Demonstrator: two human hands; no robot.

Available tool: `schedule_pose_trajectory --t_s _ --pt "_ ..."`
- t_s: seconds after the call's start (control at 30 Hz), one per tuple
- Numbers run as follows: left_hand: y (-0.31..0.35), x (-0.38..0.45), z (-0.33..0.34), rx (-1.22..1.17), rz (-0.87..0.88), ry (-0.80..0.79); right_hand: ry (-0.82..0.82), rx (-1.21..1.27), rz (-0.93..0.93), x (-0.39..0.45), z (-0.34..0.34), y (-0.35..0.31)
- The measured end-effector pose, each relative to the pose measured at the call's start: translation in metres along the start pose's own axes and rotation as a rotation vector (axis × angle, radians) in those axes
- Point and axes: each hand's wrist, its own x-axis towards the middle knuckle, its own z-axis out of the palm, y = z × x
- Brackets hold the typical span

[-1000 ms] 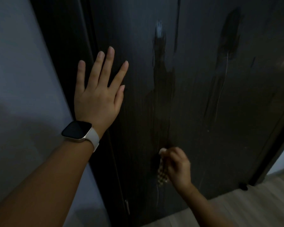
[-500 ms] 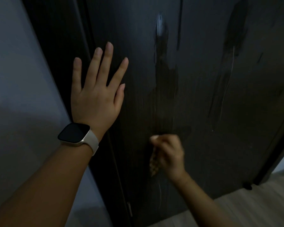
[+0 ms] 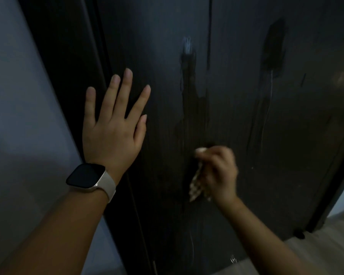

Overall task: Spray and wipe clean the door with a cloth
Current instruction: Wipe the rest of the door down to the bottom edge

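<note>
A dark door fills the head view, streaked with wet runs down its middle and right. My left hand lies flat on the door near its left edge, fingers straight and spread, a dark-faced watch on the wrist. My right hand grips a bunched checkered cloth and holds it against the door's lower middle, under the central wet streak. Most of the cloth is hidden by my fingers.
A pale wall stands to the left of the door frame. Light wooden floor shows at the lower right. A small dark door stop sits on the floor by the door's bottom right corner.
My right hand has moved the cloth upward along the central wet streak. My left hand has stayed flat on the door.
</note>
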Motion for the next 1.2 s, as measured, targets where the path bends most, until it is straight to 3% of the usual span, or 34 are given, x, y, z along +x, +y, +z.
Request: schedule_pose_trajectory --t_s 0.07,0.13,0.27,0.37,0.43,0.57,0.67,0.7,0.77,0.83,0.9,0.97,1.1,1.2 --pt "0.0 -0.001 0.001 0.01 0.0 0.006 0.217 -0.004 0.127 0.027 -0.014 0.012" --pt "0.0 -0.001 0.0 0.004 0.006 0.002 0.253 -0.004 0.152 0.033 -0.011 0.01" --pt "-0.001 0.0 0.0 0.005 0.002 0.006 -0.086 -0.093 -0.094 -0.037 -0.002 0.015" --pt "0.0 -0.001 0.001 0.013 0.004 0.015 -0.223 -0.082 -0.027 -0.047 -0.012 0.017" --pt "-0.001 0.0 0.002 0.014 0.004 0.022 -0.134 -0.106 -0.007 -0.006 -0.021 0.013" --pt "0.001 -0.001 0.002 0.001 -0.014 0.032 0.303 -0.045 0.058 0.108 -0.037 0.0" --pt "0.001 -0.001 0.002 -0.004 -0.008 0.023 0.397 -0.02 0.083 0.116 -0.027 -0.008" --pt "0.001 -0.002 0.002 -0.001 -0.011 0.018 0.347 -0.027 0.032 0.101 -0.016 -0.009" --pt "0.001 -0.002 0.001 0.0 -0.013 0.002 0.03 -0.038 -0.092 0.054 0.002 -0.017" --pt "0.0 -0.001 0.0 -0.008 -0.012 0.004 -0.345 -0.072 -0.401 0.013 0.008 -0.018" --pt "0.0 -0.001 -0.001 -0.02 -0.007 0.003 -0.525 -0.159 -0.662 0.009 0.001 -0.006" --pt "0.0 -0.001 0.0 -0.029 -0.015 0.012 -0.432 -0.165 -0.605 0.039 -0.012 0.004" --pt "0.001 -0.002 0.003 -0.029 -0.012 0.034 0.145 -0.189 -0.225 0.123 -0.035 -0.004" --pt "0.0 -0.002 0.002 -0.025 -0.01 0.023 0.382 -0.05 -0.044 0.157 -0.03 -0.02"
